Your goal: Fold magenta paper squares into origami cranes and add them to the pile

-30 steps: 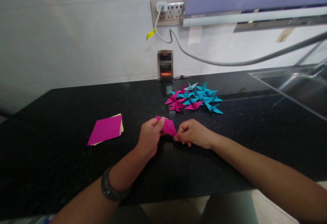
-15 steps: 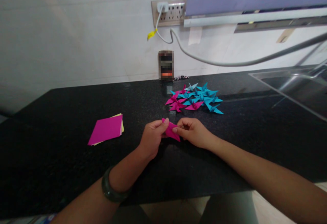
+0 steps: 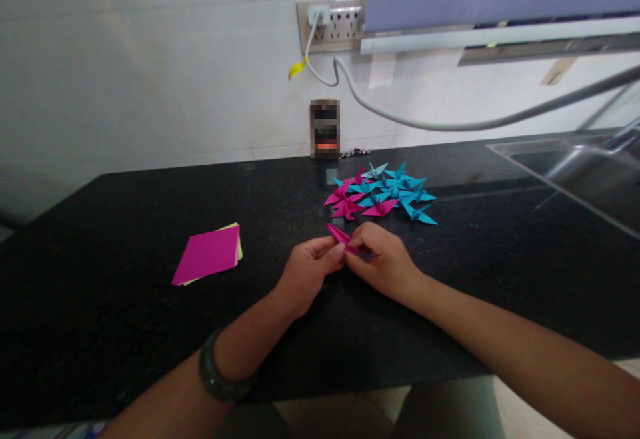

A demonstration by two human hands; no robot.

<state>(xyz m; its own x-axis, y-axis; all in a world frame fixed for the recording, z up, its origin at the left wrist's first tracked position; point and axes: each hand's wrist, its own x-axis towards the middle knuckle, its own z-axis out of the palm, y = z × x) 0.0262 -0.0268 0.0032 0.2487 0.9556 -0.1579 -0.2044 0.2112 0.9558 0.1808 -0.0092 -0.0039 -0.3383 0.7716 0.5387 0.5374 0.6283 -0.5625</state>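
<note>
A small folded piece of pink origami paper (image 3: 339, 233) is pinched between both hands above the black counter. My left hand (image 3: 311, 269) grips it from the left, thumb on top. From the right, my right hand (image 3: 380, 255) closes its thumb and curled fingers on the same paper, covering part of it. Just beyond the hands lie several folded paper cranes, pink ones (image 3: 347, 207) on the left and blue ones (image 3: 395, 192) on the right. A pale blue crane (image 3: 375, 171) sits at the back of the group.
A stack of square paper (image 3: 207, 254), magenta on top, lies left on the black counter (image 3: 125, 332). A phone-like object (image 3: 325, 129) leans against the wall. A sink (image 3: 565, 165) is set in at right. A grey cable (image 3: 425, 122) hangs from the wall socket (image 3: 330, 25).
The pink paper has turned and now shows a narrower, partly opened fold. My left hand has shifted slightly right, closer to my right hand, which has changed its grip.
</note>
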